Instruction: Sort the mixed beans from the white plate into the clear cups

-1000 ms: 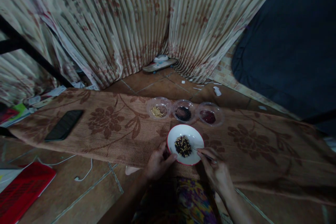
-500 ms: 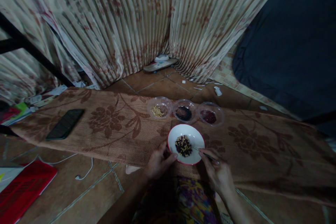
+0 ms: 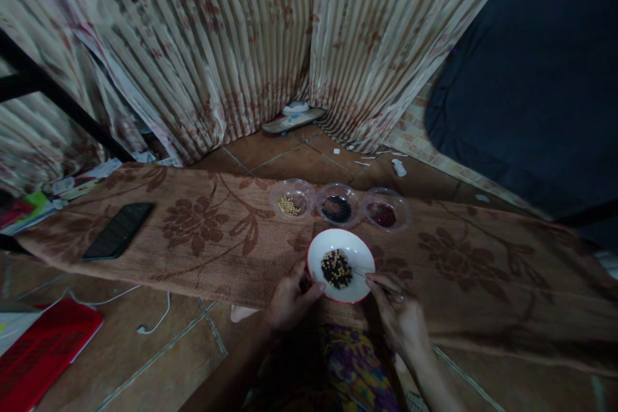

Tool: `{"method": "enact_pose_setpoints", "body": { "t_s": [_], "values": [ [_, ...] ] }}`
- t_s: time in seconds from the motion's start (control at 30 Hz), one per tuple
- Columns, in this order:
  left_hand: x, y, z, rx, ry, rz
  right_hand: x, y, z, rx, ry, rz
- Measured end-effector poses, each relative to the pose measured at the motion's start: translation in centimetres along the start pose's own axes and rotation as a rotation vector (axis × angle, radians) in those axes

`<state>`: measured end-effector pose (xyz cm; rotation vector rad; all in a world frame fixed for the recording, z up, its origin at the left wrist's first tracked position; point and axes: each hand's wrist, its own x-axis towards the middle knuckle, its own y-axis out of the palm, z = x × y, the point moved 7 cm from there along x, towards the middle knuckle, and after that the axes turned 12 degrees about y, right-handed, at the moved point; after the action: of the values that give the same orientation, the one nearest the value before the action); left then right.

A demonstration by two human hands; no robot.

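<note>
A white bowl [image 3: 360,250] with a red rim stands on the cloth-covered table in front of me. A heap of mixed dark and pale yellow beans [image 3: 337,269] lies in it. My left hand [image 3: 291,301] grips the bowl's left rim, thumb on the edge. In my right hand [image 3: 398,315], at the right rim, is a slim metal utensil [image 3: 386,288]; its tip points toward the beans, and its exact kind is unclear. Behind the bowl sit three clear plastic cups, holding yellow beans [image 3: 288,206], black beans [image 3: 338,208] and dark red beans [image 3: 383,214].
A dark phone [image 3: 118,232] lies on the left of the brown flowered tablecloth [image 3: 207,264]. Beyond the table are striped curtains [image 3: 251,45] and a skateboard [image 3: 294,121] on the tiled floor. A red box [image 3: 53,354] and a white cable [image 3: 167,309] are at lower left.
The view has shifted very slightly. Both hands stay at the bowl, and the heap of beans looks nearly the same.
</note>
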<state>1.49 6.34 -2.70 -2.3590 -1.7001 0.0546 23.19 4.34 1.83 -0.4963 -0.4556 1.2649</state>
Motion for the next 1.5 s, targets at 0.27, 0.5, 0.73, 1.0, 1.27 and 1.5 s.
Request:
{"method": "enact_pose_setpoints", "body": {
  "t_s": [0.27, 0.5, 0.73, 1.0, 1.27, 1.5],
  "values": [
    [0.1, -0.1, 0.0, -0.01, 0.009, -0.012, 0.9, -2.3, 0.2, 0.057, 0.051, -0.122],
    [0.2, -0.6, -0.2, 0.018, 0.037, -0.042, 7.0, -7.2, 2.3, 0.12, -0.107, -0.435],
    [0.1, -0.3, -0.2, -0.01, 0.001, -0.021, 6.6, -5.5, 1.0, 0.217, -0.011, -0.392],
    [-0.1, -0.4, 0.5, -0.01, -0.051, -0.051, 1.2, -0.8, -1.1, 0.175, 0.119, -0.07],
    [-0.1, -0.2, 0.5, 0.009, -0.021, -0.048, 0.2, 0.4, -0.1, 0.033, 0.05, 0.014],
    [0.0, -0.1, -0.2, -0.012, -0.033, -0.018, 0.1, 0.7, 0.0, -0.019, 0.001, -0.046]
  ]
}}
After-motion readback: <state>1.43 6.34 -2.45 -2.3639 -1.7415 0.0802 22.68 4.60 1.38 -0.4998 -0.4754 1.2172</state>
